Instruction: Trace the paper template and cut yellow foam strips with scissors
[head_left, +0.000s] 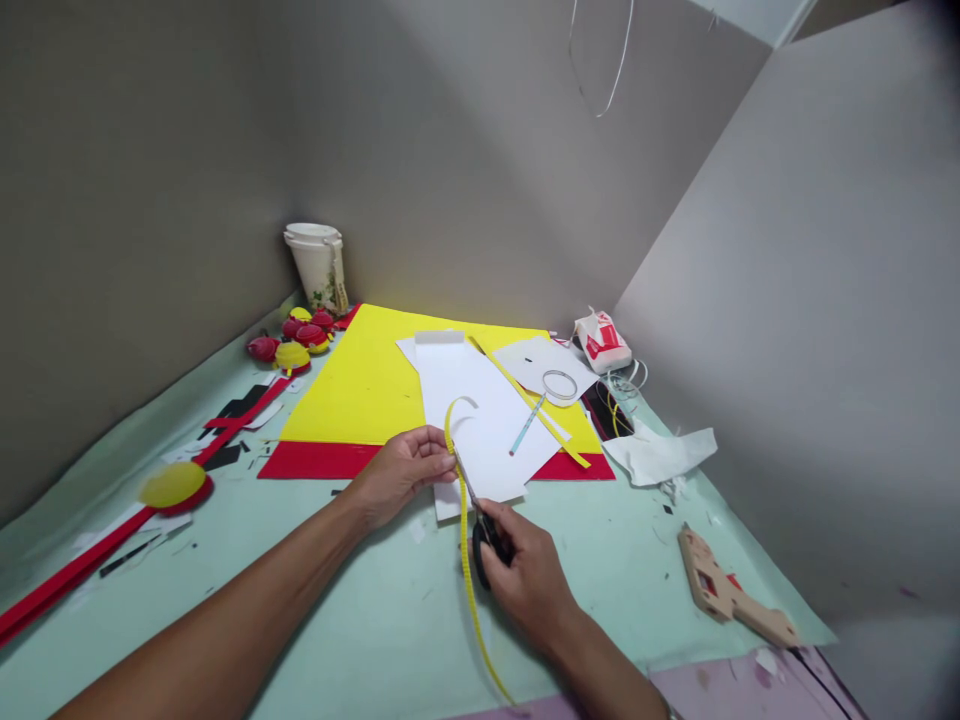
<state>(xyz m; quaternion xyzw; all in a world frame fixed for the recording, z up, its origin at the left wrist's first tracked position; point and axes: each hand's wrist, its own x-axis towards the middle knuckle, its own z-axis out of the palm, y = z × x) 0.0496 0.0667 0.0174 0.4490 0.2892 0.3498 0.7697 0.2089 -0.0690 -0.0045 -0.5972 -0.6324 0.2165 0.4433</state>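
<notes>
Between the fingertips of my left hand (pixel 401 472) I pinch a long, narrow yellow strip (pixel 471 600) with a row of fine cuts along its edge. Its upper end curls over above the fingers, and the rest hangs down toward the table's near edge. My right hand (pixel 529 582) is closed round the black handles of a pair of scissors (pixel 481 560). Their blades point up along the strip, close to my left fingertips; whether they touch it I cannot tell. Behind both hands lie white sheets (pixel 472 400) on a yellow sheet (pixel 330 400) and a red sheet (pixel 315 461).
A beige glue gun (pixel 720 590) lies at right, its cord running off the near edge. A pen (pixel 527 425), a ring (pixel 559 387) and a tissue pack (pixel 602 342) sit farther back. At left are red-and-yellow rounded pieces (pixel 292 356), red strips (pixel 255 405) and a white bucket (pixel 311 260).
</notes>
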